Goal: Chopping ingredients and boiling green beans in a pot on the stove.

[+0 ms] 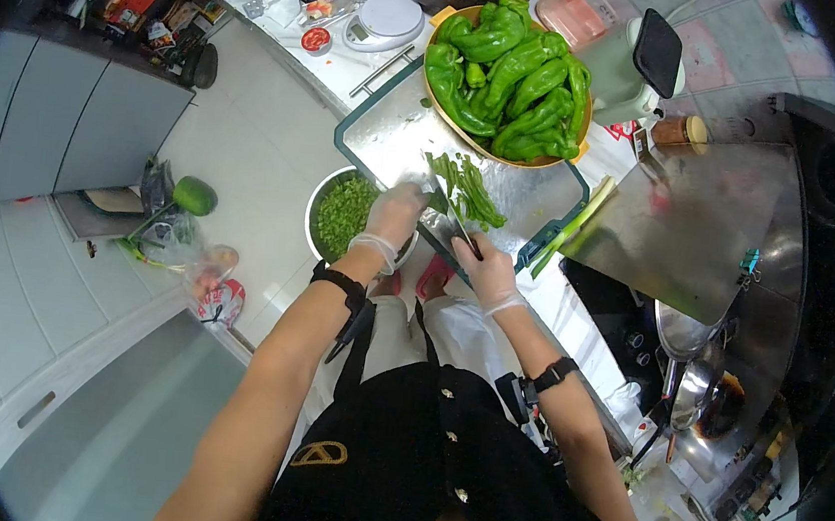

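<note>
My right hand [490, 273], in a clear disposable glove, grips the handle of a kitchen knife [455, 219]. The blade points away from me, over a metal cutting board [377, 130] with a dark green rim. My left hand [397, 217], gloved too, holds a piece of green pepper [439, 202] against the board, right beside the blade; the fingertips are blurred. Thin green pepper strips [473, 190] lie in a pile just past the knife. Whole green peppers [529, 75] fill a yellow-rimmed basin [441, 16] resting over the board's far part.
Below the board's left edge is a white-rimmed bowl [310, 214] of chopped greens. Spring onion stalks [580, 220] lie at the board's right, beside a metal splash guard [692, 227] and a stove. A kitchen scale [388, 20] stands behind. Bagged vegetables [190, 238] sit at left.
</note>
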Motion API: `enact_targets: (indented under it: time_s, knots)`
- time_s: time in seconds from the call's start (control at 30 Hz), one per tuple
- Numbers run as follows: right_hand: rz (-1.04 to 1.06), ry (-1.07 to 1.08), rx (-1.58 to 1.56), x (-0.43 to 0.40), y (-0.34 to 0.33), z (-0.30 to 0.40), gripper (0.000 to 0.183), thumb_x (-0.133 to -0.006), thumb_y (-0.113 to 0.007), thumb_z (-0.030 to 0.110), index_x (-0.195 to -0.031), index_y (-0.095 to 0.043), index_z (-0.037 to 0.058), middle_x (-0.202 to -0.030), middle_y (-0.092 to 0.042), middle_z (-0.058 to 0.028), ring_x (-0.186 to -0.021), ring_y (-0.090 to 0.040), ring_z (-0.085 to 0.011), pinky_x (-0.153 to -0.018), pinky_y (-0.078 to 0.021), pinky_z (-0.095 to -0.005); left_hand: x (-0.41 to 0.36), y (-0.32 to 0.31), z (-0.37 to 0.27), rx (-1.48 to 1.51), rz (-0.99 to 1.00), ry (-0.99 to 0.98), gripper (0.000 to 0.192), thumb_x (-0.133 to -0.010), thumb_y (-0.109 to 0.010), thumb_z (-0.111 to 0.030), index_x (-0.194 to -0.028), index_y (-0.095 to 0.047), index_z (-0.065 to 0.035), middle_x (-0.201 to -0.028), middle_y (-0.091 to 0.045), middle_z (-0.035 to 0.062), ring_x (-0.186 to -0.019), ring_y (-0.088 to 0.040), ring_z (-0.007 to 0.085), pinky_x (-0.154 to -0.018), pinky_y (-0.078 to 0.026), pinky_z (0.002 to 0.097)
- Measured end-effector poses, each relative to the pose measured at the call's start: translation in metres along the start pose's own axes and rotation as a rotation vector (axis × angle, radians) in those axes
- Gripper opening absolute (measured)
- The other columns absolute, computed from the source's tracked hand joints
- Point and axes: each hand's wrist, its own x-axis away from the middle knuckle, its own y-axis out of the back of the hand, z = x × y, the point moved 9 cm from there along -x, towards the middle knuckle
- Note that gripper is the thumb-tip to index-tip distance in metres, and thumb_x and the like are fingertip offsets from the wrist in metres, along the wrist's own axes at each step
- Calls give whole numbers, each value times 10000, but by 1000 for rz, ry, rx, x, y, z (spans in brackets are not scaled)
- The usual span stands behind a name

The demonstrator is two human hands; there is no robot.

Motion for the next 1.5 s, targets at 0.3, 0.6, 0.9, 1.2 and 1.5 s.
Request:
enact_targets:
  time_s: [0.3, 0.6, 0.9, 1.2, 1.5]
  knots:
    - [93, -115, -44, 5, 0, -1, 335, -859, -634, 359, -983, -642, 48, -769, -639, -227, -725, -637, -391, -623, -514, -418, 2, 1, 5, 39, 13, 65, 143, -734, -633, -67, -860, -700, -68, -923, -652, 92, -875, -623, 264, -766, -517, 361]
    - [69, -75, -103, 5, 5, 14, 335, -844, -648, 353, -954, -640, 37, -760, -633, -236, -714, -630, -400, -615, -506, -434, 6, -2, 11, 44, -28, 49, 146, -726, -655, -84, -863, -703, -68, -898, -643, 95, -858, -620, 275, -757, -515, 370]
    - [61, -24, -157, 7, 16, 5, 320, -845, -660, 309, -1002, -643, 31, -788, -650, -220, -725, -659, -354, -639, -520, -390, -9, -7, 18, 108, 50, -32, 268, -708, -706, -110, -970, -665, -65, -1018, -622, 117, -943, -595, 289, -813, -497, 373]
    - [-42, -340, -171, 107, 73, -71, 270, -827, -696, 215, -1014, -657, 24, -686, -622, -137, -575, -583, -169, -580, -484, -304, -68, 6, -38, -189, 405, -646, 984, -659, -752, -427, -1432, -263, -65, -1424, -339, 167, -1303, -344, 340, -1092, -287, 410]
    - [-163, -524, -349, 140, 70, -104, 262, -836, -690, 211, -1019, -656, 27, -675, -604, -148, -580, -545, -149, -582, -470, -302, -52, -45, -73, -77, 290, -776, 684, -735, -660, -482, -1312, -476, -164, -1333, -438, 150, -1213, -418, 362, -1035, -323, 478]
